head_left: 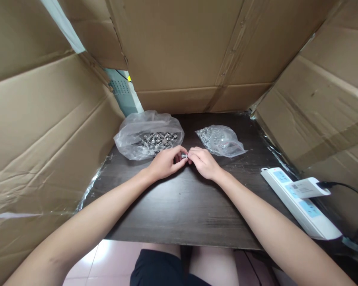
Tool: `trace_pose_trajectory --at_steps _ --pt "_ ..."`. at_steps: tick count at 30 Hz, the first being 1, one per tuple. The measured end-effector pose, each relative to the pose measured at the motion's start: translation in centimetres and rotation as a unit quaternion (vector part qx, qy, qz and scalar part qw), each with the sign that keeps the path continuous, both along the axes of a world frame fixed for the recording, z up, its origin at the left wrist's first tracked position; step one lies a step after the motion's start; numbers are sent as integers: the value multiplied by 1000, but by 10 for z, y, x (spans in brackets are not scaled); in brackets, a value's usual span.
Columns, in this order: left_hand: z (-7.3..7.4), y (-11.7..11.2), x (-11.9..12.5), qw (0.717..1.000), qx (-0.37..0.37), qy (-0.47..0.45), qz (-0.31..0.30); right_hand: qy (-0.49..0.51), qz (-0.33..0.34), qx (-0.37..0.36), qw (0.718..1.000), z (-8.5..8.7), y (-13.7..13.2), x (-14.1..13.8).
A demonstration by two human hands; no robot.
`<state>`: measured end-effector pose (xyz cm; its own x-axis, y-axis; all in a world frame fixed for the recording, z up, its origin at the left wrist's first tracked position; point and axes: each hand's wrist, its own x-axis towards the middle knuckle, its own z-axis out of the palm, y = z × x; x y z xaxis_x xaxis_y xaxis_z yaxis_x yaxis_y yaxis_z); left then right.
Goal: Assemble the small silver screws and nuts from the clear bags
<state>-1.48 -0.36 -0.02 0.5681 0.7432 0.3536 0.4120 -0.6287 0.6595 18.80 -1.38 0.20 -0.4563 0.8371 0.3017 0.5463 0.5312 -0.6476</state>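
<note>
My left hand (166, 162) and my right hand (203, 162) meet at the middle of a dark wooden table (179, 214). Both pinch one small metal fastener (184, 156) between their fingertips, just above the tabletop. Behind my left hand lies an open clear plastic bag (128, 137) heaped with several metal screws (158, 140). Behind my right hand lies a smaller zip bag (220, 140) of small metal parts, closed with a red strip.
Cardboard walls (41, 135) enclose the table on the left, back and right. A white power strip (301, 200) with a plugged adapter and black cable lies at the right edge. My knees and a pink floor show below the table's front edge.
</note>
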Motion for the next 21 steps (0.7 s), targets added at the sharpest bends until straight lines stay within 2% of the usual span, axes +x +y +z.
trace_pose_trajectory --at_steps 10,21 --pt "2 -1 1 1000 6 5 11 16 0 21 1000 -2 0 -1" --pt "4 -3 1 1000 18 13 19 73 6 -12 997 -1 2 0"
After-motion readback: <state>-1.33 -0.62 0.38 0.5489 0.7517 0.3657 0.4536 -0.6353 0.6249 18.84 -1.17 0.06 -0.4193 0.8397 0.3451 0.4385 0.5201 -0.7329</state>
